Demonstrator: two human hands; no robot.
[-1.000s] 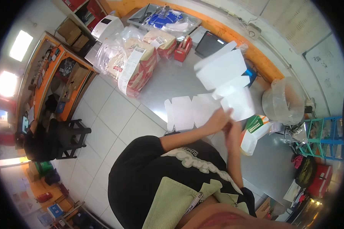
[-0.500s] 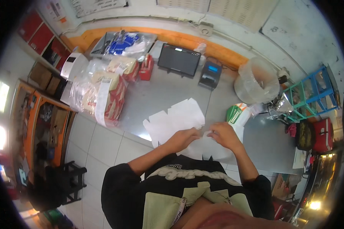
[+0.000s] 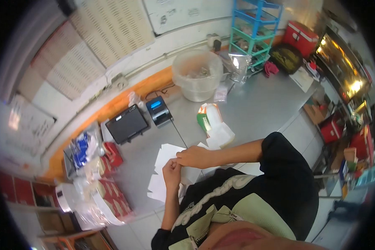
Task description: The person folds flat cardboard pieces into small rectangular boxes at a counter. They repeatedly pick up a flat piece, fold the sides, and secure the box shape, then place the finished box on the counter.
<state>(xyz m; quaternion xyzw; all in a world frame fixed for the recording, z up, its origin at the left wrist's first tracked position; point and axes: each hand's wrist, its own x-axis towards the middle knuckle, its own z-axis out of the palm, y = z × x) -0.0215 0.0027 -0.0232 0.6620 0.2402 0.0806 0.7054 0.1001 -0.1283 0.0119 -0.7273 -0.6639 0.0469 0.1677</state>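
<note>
My left hand (image 3: 171,173) and my right hand (image 3: 196,157) meet at the fingertips at the table's near edge. Both are closed, pinching the edge of a white carton blank (image 3: 190,174) that shows just below my right hand; the pinched edge is mostly hidden by the fingers. Beneath and beyond them lies another flat white cardboard blank (image 3: 164,160) with notched flaps. To the right, past my right forearm, a partly folded carton (image 3: 210,118) with a green and orange print rests on the table, its white flaps spread toward me.
On the steel table (image 3: 254,108) stand a black tablet screen (image 3: 127,123), a small printer (image 3: 158,111) and a large clear bucket (image 3: 197,77). Bagged red-and-cream packs (image 3: 112,200) occupy the left end. A blue-green rack (image 3: 254,35) and a silver pouch (image 3: 239,66) are at the far right.
The view has swung to the right, so the table appears rotated. My hands, apart before on the white cardboard, have come together, the right crossing toward the left.
</note>
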